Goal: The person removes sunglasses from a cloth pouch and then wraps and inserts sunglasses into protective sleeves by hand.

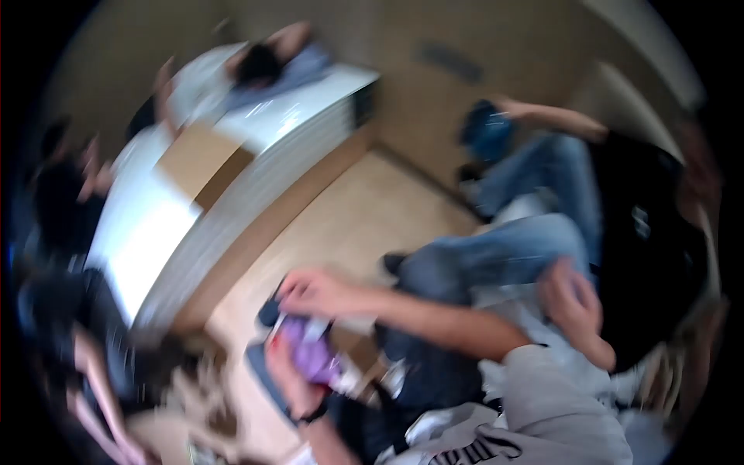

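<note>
Motion blur softens the whole head view. My left hand [291,368], with a dark band at its wrist, is closed around the left side of a purple, crinkled thing [311,353], which looks like a soft packet with a whitish patch. Just above its top edge is my right hand [316,293], fingers curled in as if pinching. Whatever lies between those fingertips is too blurred to make out. Both hands are over my lap, close to my dark trousers [434,372].
A brown cardboard box [203,163] rests on a white table [147,225], where one person leans. To my right sits a person in black [643,232] and jeans, one hand at a blue bag-like thing [488,130]. Other people are at the left edge. Below lies a pale floor [349,209].
</note>
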{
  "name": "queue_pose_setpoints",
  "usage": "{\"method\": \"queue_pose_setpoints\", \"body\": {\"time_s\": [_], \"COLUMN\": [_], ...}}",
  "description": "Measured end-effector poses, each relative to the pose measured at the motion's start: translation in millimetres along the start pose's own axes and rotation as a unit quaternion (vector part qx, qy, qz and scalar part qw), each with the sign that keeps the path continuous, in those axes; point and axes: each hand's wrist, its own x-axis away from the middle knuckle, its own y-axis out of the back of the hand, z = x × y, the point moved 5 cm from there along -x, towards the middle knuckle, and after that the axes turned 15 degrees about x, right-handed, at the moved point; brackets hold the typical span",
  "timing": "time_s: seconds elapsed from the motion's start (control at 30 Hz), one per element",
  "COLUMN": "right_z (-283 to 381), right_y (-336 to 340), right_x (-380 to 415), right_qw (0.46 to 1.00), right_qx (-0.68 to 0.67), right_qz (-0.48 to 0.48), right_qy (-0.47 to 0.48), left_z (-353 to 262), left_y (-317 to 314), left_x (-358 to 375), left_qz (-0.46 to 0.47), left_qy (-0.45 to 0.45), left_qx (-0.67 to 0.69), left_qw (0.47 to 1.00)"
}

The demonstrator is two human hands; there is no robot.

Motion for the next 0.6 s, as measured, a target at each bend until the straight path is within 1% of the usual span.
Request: {"method": "queue_pose_setpoints", "body": {"time_s": [0.03,0.07,0.1,0.13,0.17,0.2,0.27,0.3,0.37,0.4,0.43,0.47,0.5,0.53,0.57,0.6], "right_z": [10.4,21.1,32.1,52.7,56.9,66.8,77.9,77.2,68.5,59.0,45.9,33.9,31.4,28.5,29.1,38.4], "right_y": [5.7,11.7,21.1,32.7,43.0,52.6,68.4,75.7,86.4,89.2,91.7,90.7,91.0,84.4,79.0,77.2], "right_x": [14.5,28.4,40.6,57.6,64.3,74.7,81.0,86.1,95.0,98.2,97.9,97.5,100.5,103.4,106.8,110.0], "right_qw": [0.998,0.990,0.980,0.973,0.961,0.969,0.957,0.956,0.933,0.933,0.910,0.874,0.869,0.856,0.842,0.840], "right_qx": [0.057,0.123,0.159,0.176,0.209,0.192,0.199,0.201,0.266,0.264,0.360,0.453,0.462,0.492,0.520,0.524], "right_qz": [-0.018,-0.019,-0.042,-0.059,-0.093,-0.112,-0.170,-0.178,-0.222,-0.225,-0.202,-0.176,-0.177,-0.159,-0.138,-0.135], "right_qy": [0.037,0.059,0.115,0.137,0.152,0.109,0.123,0.120,0.099,0.099,0.048,-0.001,0.004,0.020,0.035,0.040], "left_z": [8.8,9.5,11.2,15.4,19.7,23.1,33.8,40.0,45.1,48.6,52.5,58.1,71.3,84.3,104.0,117.1], "left_y": [0.3,-8.0,1.7,34.0,41.2,37.5,33.5,30.7,28.1,28.1,29.3,32.3,43.7,55.2,70.7,80.9], "left_x": [-1.5,2.0,-7.5,-20.8,-21.3,-17.6,-9.7,-5.2,0.9,3.5,3.3,2.9,-4.9,-12.7,-24.2,-33.3], "left_qz": [0.015,-0.014,-0.004,-0.075,-0.107,-0.103,-0.101,-0.099,-0.098,-0.095,-0.089,-0.077,-0.058,-0.039,-0.011,0.014], "left_qy": [0.100,0.161,0.195,0.128,0.121,0.138,0.181,0.204,0.233,0.249,0.262,0.280,0.294,0.308,0.339,0.368], "left_qx": [0.114,0.145,0.049,-0.063,-0.096,-0.080,-0.037,-0.020,0.006,0.019,0.027,0.042,0.047,0.052,0.053,0.051], "left_qw": [0.988,0.976,0.980,0.987,0.982,0.982,0.978,0.974,0.967,0.964,0.961,0.956,0.953,0.949,0.939,0.928]}}
